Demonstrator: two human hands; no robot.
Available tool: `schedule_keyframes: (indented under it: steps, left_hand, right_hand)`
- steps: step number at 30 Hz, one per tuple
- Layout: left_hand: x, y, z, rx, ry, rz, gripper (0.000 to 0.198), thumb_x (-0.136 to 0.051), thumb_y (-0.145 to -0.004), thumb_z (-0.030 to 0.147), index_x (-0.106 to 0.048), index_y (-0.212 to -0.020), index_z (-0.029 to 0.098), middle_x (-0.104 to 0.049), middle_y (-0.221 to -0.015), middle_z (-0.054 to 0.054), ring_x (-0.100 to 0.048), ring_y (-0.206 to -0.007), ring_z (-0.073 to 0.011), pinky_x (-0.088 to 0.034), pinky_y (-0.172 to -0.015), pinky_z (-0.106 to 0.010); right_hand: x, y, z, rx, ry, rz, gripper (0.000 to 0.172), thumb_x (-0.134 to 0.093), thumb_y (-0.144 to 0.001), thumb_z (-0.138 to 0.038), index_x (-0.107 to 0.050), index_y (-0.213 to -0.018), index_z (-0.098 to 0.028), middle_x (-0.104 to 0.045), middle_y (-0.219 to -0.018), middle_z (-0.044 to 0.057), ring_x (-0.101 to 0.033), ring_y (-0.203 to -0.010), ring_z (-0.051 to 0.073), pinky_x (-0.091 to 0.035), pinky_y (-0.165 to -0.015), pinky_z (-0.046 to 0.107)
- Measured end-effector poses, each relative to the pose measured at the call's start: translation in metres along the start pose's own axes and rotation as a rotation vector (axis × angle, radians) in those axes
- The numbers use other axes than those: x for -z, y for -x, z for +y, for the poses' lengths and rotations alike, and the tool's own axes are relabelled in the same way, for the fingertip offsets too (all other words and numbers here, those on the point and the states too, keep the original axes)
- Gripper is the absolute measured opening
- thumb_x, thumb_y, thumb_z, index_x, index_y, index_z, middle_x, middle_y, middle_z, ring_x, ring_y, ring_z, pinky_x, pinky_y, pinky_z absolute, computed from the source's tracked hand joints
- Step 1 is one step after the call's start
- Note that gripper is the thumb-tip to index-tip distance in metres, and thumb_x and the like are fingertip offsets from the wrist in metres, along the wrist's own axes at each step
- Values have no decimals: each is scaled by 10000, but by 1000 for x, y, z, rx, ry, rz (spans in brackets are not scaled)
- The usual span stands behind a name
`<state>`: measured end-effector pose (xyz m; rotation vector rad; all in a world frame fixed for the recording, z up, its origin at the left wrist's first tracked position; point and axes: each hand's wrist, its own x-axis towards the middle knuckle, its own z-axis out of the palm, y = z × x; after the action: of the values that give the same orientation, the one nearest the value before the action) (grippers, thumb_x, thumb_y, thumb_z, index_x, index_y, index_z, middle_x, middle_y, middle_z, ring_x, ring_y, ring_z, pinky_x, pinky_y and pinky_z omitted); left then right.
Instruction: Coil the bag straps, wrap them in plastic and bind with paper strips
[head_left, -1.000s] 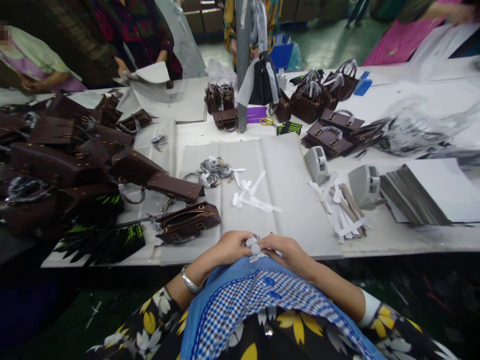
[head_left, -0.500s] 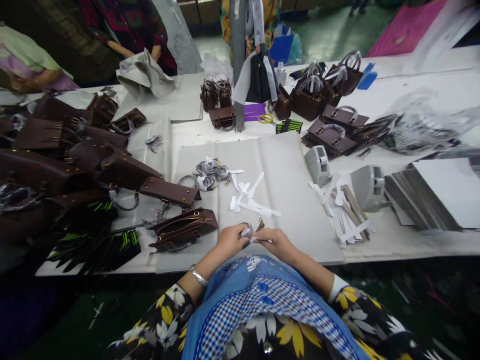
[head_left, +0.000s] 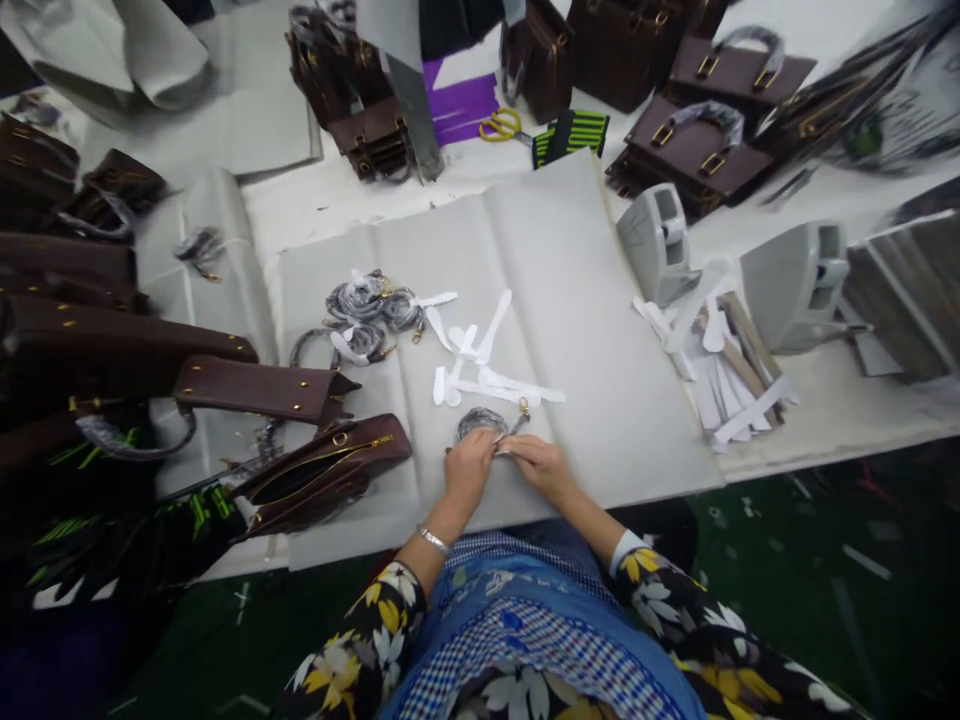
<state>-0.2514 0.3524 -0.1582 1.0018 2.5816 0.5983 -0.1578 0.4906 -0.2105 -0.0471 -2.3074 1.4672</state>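
Observation:
A coiled bag strap (head_left: 481, 421) in clear plastic wrap lies against the grey sheet just in front of me, its gold clasp (head_left: 524, 406) sticking out to the right. My left hand (head_left: 469, 468) is closed on the coil's near edge. My right hand (head_left: 546, 470) pinches a small white strip (head_left: 501, 447) against the coil, fingertips meeting those of the left; most of the strip is hidden. Beyond the hands lie loose white strips (head_left: 480, 372) and, to their left, several wrapped coiled straps (head_left: 364, 305).
An open-topped brown handbag (head_left: 330, 465) lies to the left, beside more brown bags (head_left: 112, 330). On the right stand two grey tape dispensers (head_left: 654, 245) and a pile of strips (head_left: 739, 370). A metal post (head_left: 415, 115) and yellow-handled scissors (head_left: 501, 125) are at the back.
The view has tipped down and come closer to the table. My hands have moved slightly forward with the coiled strap, and their fingertips have come together.

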Motion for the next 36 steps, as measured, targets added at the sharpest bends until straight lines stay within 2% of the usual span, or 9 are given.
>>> schedule_keyframes:
  steps: [4,10,14,20,26,31,34,36]
  left_hand:
    - [-2,1,-8,-71,85,16,267,-443,-954,185,-650,-1122,202,-685,-1102,-69,-601,-1054,-202,-477,-938,-321]
    - [7,-3,-15,-183,202,-16,295,-430,-961,198,-639,-1169,182,-677,-1156,-90,-594,-1122,-203,-460,-1008,-347]
    - [11,-11,-18,-154,252,-19,206,-534,-921,211,-705,-1033,188,-730,-1053,-67,-656,-1009,-187,-502,-934,-308]
    - [4,-17,-14,-41,228,38,127,-637,-819,150,-725,-904,184,-742,-930,-50,-667,-887,-205,-513,-816,-310]
    - [5,-12,-14,-72,241,28,122,-616,-849,215,-709,-925,193,-731,-983,-50,-649,-950,-201,-488,-867,-302]
    - [9,-15,-22,-132,299,-21,225,-507,-928,264,-718,-965,197,-743,-1006,-59,-661,-970,-194,-487,-890,-298]
    - [5,-16,-25,-117,333,-8,184,-562,-895,254,-729,-944,199,-751,-983,-58,-674,-939,-202,-503,-865,-307]
    - [1,-15,-26,-103,365,17,157,-598,-867,244,-731,-937,196,-750,-985,-56,-675,-935,-199,-506,-873,-309]
  right_hand:
    - [-2,-2,-4,-30,-51,49,241,-503,-943,-212,-712,-1060,-232,-726,-1066,73,-665,-1016,172,-554,-920,366]
    - [-4,-5,-6,-57,-81,98,213,-530,-933,-232,-721,-1027,-238,-737,-1040,67,-680,-981,180,-560,-908,370]
    - [-3,-5,-9,-65,-89,146,174,-580,-908,-254,-726,-994,-214,-743,-995,86,-688,-944,191,-566,-880,369]
    - [-5,0,-11,-90,-114,105,185,-560,-914,-274,-736,-963,-247,-753,-1007,42,-693,-970,180,-546,-927,356]
    - [-9,-7,-8,-229,-114,193,192,-619,-881,-336,-739,-967,-213,-760,-795,43,-715,-786,193,-572,-833,339]
    - [-12,-13,-8,-315,-169,224,255,-611,-879,-378,-732,-974,-175,-762,-879,70,-717,-703,188,-596,-694,303]
    - [-10,-13,-12,-321,-176,225,264,-609,-878,-394,-734,-963,-178,-761,-859,65,-713,-699,183,-594,-701,302]
    - [-8,-11,-15,-307,-162,226,257,-616,-871,-401,-740,-947,-189,-759,-854,60,-711,-747,188,-586,-756,316]
